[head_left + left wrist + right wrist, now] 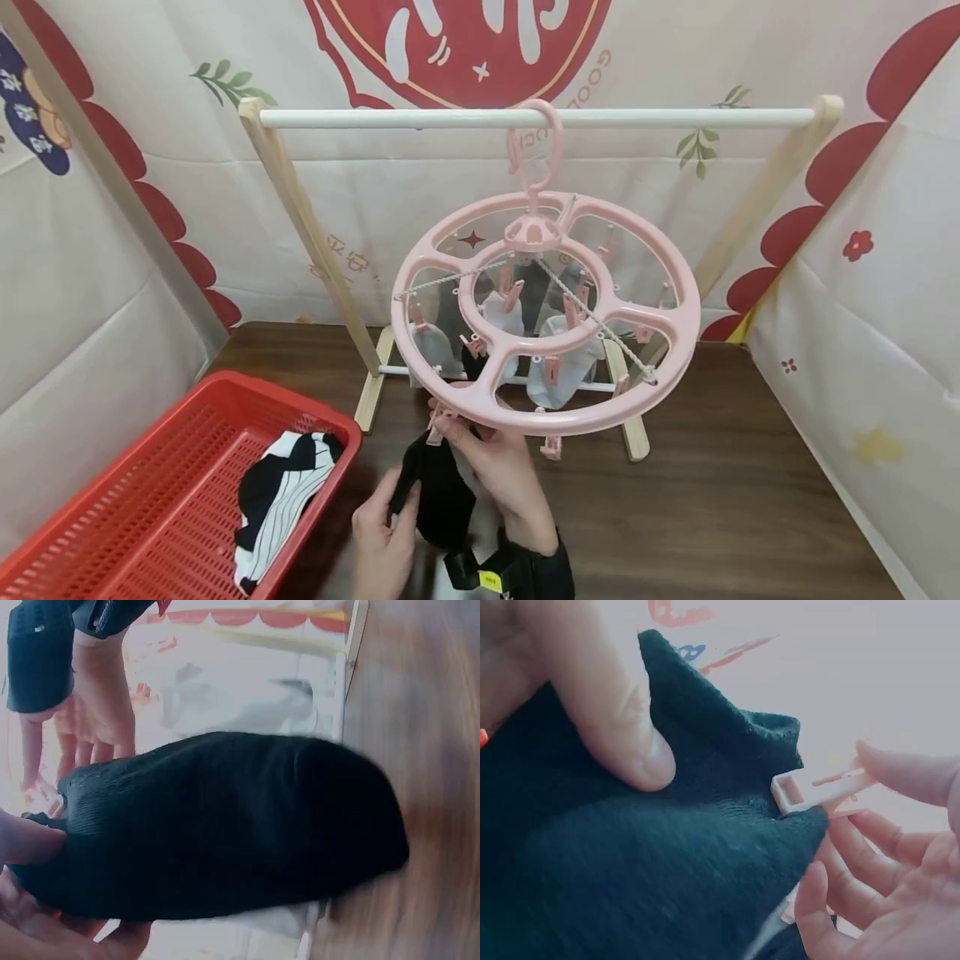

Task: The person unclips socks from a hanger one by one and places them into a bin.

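A black sock [444, 500] hangs below the front left of a pink round drying hanger [570, 422]. My left hand [384, 537] pinches the sock near its opening; in the left wrist view the thumb [31, 841] lies on the cloth and the toe end points away. With thumb and fingers my right hand [504, 475] pinches a pink clothespin [817, 791], whose jaws are at the edge of the sock's opening. Whether the clothespin bites the cloth firmly, I cannot tell.
Grey and white socks [566, 362] hang from the hanger's other clothespins. The hanger hooks over a white rod [390, 119] on a wooden stand [315, 242]. At left, a red basket [225, 379] contains black-and-white striped cloth [292, 496].
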`<state>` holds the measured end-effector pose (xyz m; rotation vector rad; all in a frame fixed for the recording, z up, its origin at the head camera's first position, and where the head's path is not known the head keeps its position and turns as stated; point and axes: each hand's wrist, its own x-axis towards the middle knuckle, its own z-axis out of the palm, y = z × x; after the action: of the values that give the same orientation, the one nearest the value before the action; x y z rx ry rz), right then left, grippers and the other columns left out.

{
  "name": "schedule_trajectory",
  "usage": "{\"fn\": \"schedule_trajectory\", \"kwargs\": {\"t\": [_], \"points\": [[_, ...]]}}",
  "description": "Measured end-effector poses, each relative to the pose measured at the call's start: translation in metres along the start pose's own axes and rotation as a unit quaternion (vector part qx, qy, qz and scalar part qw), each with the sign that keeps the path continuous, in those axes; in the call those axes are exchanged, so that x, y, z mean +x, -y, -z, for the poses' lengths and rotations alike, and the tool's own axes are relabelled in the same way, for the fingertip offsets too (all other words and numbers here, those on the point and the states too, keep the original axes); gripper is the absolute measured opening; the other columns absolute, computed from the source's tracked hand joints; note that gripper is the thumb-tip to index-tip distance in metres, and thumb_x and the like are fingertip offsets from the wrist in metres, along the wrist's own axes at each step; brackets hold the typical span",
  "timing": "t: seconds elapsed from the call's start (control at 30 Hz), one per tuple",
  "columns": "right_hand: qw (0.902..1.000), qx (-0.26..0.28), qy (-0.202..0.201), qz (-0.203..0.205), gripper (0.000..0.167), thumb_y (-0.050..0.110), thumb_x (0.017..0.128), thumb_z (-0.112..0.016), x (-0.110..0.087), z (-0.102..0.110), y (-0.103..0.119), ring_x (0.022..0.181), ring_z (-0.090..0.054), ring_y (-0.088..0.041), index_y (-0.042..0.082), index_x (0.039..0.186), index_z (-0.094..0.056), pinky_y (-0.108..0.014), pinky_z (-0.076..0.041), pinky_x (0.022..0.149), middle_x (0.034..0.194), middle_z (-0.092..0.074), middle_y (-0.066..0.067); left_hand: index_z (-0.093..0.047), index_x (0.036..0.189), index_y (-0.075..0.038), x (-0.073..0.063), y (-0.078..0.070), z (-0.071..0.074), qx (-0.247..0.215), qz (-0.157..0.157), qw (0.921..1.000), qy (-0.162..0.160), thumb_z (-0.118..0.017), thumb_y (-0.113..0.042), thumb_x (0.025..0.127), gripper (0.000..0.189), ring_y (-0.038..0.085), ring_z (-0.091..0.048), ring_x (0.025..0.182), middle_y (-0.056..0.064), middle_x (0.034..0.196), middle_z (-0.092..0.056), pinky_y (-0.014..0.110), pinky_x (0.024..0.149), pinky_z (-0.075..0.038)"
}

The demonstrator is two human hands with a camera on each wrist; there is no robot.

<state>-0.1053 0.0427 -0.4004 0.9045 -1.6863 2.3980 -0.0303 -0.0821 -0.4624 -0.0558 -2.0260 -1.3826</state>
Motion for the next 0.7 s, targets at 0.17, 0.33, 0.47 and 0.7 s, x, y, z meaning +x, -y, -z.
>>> {"fn": "schedule_trajectory", "kwargs": {"t": [0.17,0.33,0.47,0.7], "points": [[0.9994,-0.010,-0.034,0.004,0.024,-0.007,0.088,-0.064,0.001,0.004,-0.002,0.092,-0.063,-0.017,0.003,0.109,-0.066,-0.028,-0.048,0.082,0.101,-0.069,-0.005,-0.069,0.095,-0.006,0.001,0.003,0.005,0.023,0.009,0.9995,-0.019,-0.068,0.014,0.079,0.026,0.008,-0.062,0.074,0.000,0.084,-0.070,0.017,0.067,-0.048],[0.9938,-0.036,-0.099,0.035,0.021,-0.007,0.089,-0.062,0.004,0.013,0.001,0.088,-0.063,-0.016,-0.004,0.110,-0.062,-0.028,-0.048,0.079,0.097,-0.069,-0.009,-0.068,0.099,-0.005,0.008,0.000,0.014,0.048,0.075,0.9958,-0.021,-0.066,0.010,0.084,0.022,0.012,-0.062,0.079,0.003,0.092,-0.069,0.017,0.071,-0.048],[0.9918,-0.025,-0.122,0.028,0.022,-0.004,0.090,-0.063,0.003,0.018,0.004,0.090,-0.064,-0.017,0.003,0.110,-0.064,-0.028,-0.049,0.082,0.099,-0.069,-0.009,-0.065,0.108,-0.002,0.018,-0.001,0.025,0.066,0.041,0.9956,-0.053,-0.065,0.011,0.084,0.027,0.012,-0.063,0.088,0.008,0.101,-0.069,0.013,0.078,-0.044],[0.9986,0.028,-0.044,-0.003,0.025,0.001,0.092,-0.061,0.000,0.021,0.007,0.079,-0.061,-0.016,-0.001,0.117,-0.060,-0.028,-0.048,0.075,0.091,-0.066,-0.006,-0.052,0.127,-0.001,0.043,-0.013,0.055,0.126,-0.012,0.9830,-0.133,-0.059,0.012,0.083,0.046,0.021,-0.060,0.088,0.015,0.102,-0.063,0.020,0.077,-0.039]]}}
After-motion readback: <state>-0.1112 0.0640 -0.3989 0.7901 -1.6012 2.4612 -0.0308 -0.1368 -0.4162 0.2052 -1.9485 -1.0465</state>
